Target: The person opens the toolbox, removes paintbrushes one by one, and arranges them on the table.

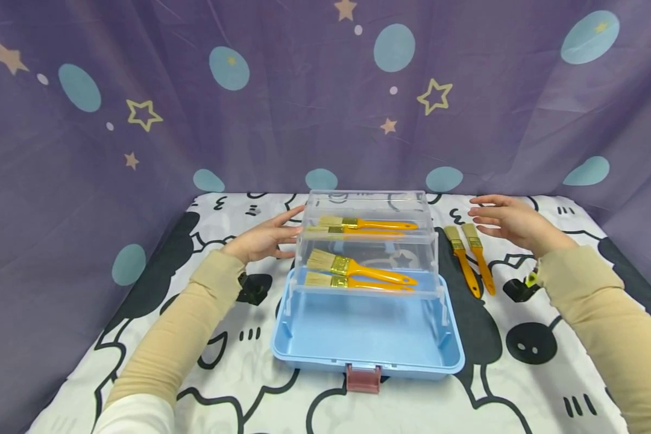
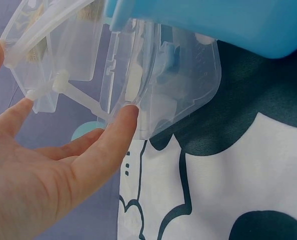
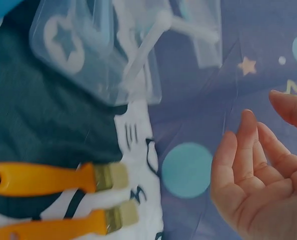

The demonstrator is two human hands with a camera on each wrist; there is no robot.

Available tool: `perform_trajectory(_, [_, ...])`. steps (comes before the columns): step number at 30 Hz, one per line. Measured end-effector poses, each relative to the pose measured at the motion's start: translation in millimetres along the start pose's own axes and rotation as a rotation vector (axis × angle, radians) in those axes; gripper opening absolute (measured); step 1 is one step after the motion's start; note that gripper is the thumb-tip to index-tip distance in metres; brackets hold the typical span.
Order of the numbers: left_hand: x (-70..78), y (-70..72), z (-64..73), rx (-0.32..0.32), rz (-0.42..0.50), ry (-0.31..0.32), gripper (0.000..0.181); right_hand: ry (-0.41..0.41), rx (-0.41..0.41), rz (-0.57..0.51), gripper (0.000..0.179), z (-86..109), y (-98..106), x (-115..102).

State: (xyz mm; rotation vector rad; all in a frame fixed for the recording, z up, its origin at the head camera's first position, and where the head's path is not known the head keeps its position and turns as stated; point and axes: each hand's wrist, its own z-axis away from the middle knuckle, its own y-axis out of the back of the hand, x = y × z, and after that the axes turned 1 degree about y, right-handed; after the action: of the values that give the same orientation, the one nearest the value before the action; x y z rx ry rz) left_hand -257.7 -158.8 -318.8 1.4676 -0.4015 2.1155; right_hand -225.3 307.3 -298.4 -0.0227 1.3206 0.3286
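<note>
Purple star-print curtain (image 1: 304, 132) hangs behind a blue box (image 1: 360, 343), which stands on a patterned cloth (image 1: 222, 380). Over the box's back part, an upper tray (image 1: 424, 211) holds two brushes (image 1: 382, 225) and a lower tray (image 1: 426, 262) two more. Left of the box, the left hand (image 1: 263, 241) spreads its fingers at the trays' ends; I cannot tell whether they touch. Right of the box lie two loose brushes (image 1: 481, 264), the right hand (image 1: 512, 222) beside them, relaxed, holding nothing.

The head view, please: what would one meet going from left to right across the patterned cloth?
Left sleeve → left hand → light-blue box → two loose paintbrushes → right hand → right sleeve.
</note>
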Motion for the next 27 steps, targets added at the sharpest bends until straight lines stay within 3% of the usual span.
perform_trajectory(11, [0.7,0.3,-0.7,0.0,0.0,-0.001,0.07,0.061,-0.031,0.042,0.022,-2.7,-20,-26])
perform_trajectory(19, [-0.1,0.4,-0.6,0.004,0.0,-0.005,0.07,0.092,-0.033,0.194,0.057,-3.2,-36,-49])
perform_trajectory(27, [0.0,-0.3,0.5,-0.004,-0.004,-0.012,0.07,0.128,-0.071,0.325,0.052,-7.9,-62,-73])
